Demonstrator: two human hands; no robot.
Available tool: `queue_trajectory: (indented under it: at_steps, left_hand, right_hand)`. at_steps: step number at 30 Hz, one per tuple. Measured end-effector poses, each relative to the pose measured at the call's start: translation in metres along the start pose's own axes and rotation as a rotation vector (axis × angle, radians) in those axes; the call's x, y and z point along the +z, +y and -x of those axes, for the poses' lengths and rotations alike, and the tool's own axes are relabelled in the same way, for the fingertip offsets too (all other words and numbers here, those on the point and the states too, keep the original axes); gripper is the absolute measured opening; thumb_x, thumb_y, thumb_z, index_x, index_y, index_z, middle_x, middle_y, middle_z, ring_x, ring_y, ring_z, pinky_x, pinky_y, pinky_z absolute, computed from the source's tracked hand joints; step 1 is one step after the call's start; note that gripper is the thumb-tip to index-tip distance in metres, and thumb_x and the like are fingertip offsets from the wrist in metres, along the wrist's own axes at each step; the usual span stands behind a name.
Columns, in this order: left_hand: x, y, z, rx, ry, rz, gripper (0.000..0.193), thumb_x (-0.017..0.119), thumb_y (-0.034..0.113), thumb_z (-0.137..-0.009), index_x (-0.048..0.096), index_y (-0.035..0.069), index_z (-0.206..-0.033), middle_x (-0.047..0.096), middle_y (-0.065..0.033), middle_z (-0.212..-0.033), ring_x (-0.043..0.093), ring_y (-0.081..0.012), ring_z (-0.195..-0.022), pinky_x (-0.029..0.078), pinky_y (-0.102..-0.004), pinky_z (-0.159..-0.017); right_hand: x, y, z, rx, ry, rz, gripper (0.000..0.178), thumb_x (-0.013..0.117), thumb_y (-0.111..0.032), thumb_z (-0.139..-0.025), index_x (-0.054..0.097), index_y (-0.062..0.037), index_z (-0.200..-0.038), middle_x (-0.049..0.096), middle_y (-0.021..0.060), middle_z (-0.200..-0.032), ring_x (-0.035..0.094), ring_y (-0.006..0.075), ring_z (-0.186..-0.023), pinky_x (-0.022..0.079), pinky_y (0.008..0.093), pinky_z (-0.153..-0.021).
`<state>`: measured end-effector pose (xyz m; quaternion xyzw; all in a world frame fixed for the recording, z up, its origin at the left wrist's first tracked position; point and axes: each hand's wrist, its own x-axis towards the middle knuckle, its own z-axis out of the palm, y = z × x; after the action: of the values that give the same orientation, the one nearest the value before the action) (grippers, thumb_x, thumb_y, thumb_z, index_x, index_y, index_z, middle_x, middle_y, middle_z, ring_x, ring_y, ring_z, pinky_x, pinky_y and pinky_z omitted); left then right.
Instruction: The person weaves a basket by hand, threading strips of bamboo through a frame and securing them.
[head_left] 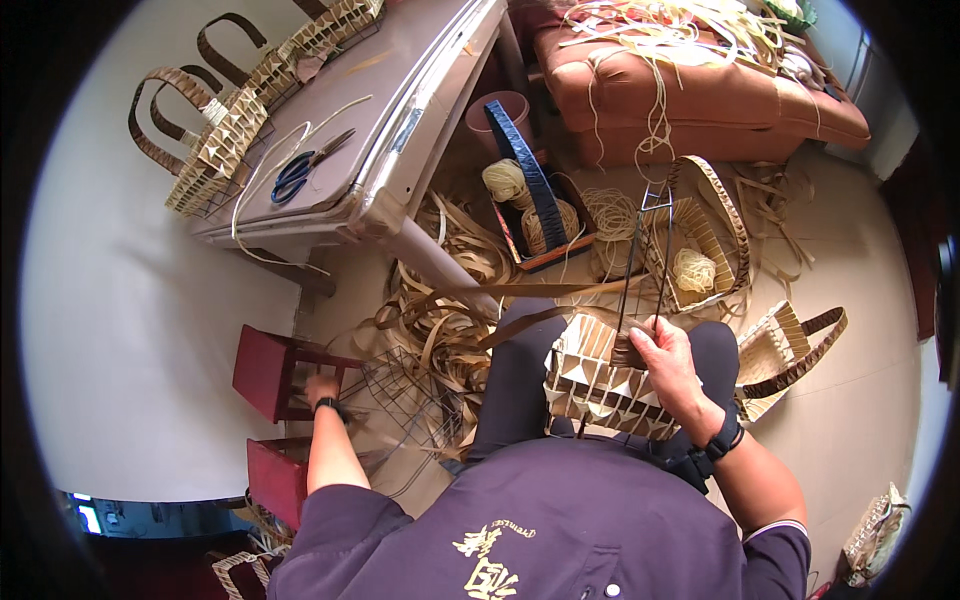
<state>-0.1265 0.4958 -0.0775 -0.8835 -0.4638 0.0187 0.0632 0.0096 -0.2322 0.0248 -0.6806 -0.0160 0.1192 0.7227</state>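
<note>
A half-woven straw basket (590, 375) on a wire frame rests on my lap. My right hand (662, 352) grips the frame's upright wire handle (645, 250) at the basket's top edge, where long brown strips (520, 292) trail off to the left. My left hand (322, 388) reaches down to my left, at a bare wire basket frame (410, 400) on the floor beside a red stool (268, 368). Whether its fingers close on the wire is hidden.
A grey table (400, 110) holds blue-handled scissors (292, 176) and finished woven bags (215, 140). Loose strips (450, 330) litter the floor. A box with twine balls (530, 215), an open woven basket (700, 260), another bag (780, 350) and a brown sofa (690, 95) surround me.
</note>
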Motion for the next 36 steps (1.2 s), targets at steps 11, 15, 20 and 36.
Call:
queue_trajectory:
  at_steps: [11,15,20,36]
  left_hand:
    - [-0.184,0.337,0.266,0.826,-1.309,1.177,0.036,0.058,0.030,-0.108,0.071,0.004,-0.128,0.073,-0.0050,-0.123,0.067,-0.0116,-0.104,0.054,-0.0289,-0.089]
    - [-0.175,0.388,0.297,0.872,-1.356,1.143,0.038,0.065,0.035,-0.105,0.071,0.003,-0.125,0.073,0.0011,-0.109,0.065,-0.0051,-0.092,0.049,-0.0223,-0.072]
    - [-0.188,0.398,0.290,0.736,-1.510,1.153,0.041,0.069,0.035,-0.102,0.070,-0.001,-0.122,0.074,-0.0073,-0.115,0.070,-0.0117,-0.104,0.055,-0.0257,-0.089]
    - [-0.217,0.390,0.331,0.070,-1.473,1.735,0.037,0.041,0.027,-0.114,0.058,0.002,-0.135,0.064,-0.0153,-0.132,0.066,-0.0292,-0.119,0.054,-0.0453,-0.109]
  right_hand:
    - [-0.003,-0.021,0.007,0.039,0.040,-0.065,0.014,0.066,-0.012,-0.103,0.060,-0.0054,-0.092,0.062,-0.0051,-0.086,0.052,0.0017,-0.079,0.046,0.0217,-0.074]
    - [-0.006,-0.024,0.006,0.036,0.055,-0.140,0.010,0.066,-0.010,-0.103,0.062,-0.0034,-0.095,0.065,-0.0029,-0.089,0.057,0.0036,-0.079,0.052,0.0234,-0.075]
    - [-0.016,0.001,0.000,0.034,0.020,-0.161,0.014,0.066,-0.010,-0.103,0.060,-0.0043,-0.091,0.064,-0.0024,-0.088,0.057,0.0037,-0.078,0.053,0.0245,-0.073]
    - [-0.011,0.013,-0.014,0.020,0.045,-0.196,0.027,0.064,-0.028,-0.107,0.064,-0.0060,-0.091,0.059,-0.0069,-0.078,0.043,0.0026,-0.068,0.039,0.0218,-0.061]
